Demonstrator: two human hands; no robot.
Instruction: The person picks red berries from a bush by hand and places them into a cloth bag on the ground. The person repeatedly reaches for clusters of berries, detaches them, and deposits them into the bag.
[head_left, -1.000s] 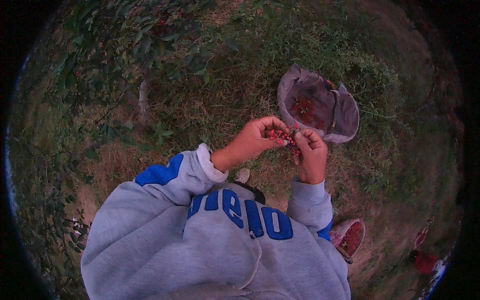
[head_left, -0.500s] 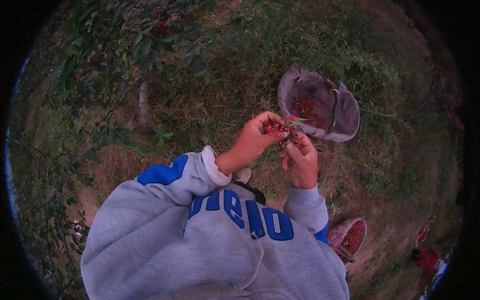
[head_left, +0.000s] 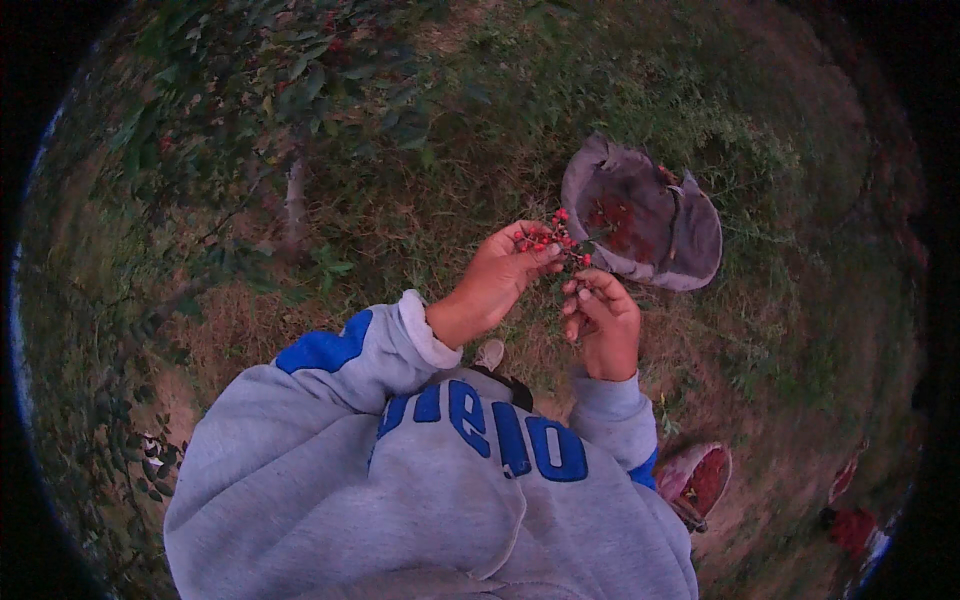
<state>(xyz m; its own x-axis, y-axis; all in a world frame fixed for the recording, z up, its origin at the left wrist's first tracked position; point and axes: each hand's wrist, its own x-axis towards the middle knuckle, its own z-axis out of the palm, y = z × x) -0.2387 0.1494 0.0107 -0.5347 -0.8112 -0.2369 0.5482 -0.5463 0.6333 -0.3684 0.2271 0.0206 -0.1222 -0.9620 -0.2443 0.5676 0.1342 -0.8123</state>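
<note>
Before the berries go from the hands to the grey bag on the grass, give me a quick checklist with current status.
1. Red berry cluster held: ok, pinched in the left hand.
2. Right hand free to pick: ok, its fingers touch the sprig's lower end.
3. Grey bag open: ok, mouth faces up, red berries inside.
4. Bag within reach: ok, it seems, just beyond the hands.
5. Path to the bag: ok, only grass between.
6. Stem detached from the tree: cannot tell.
</note>
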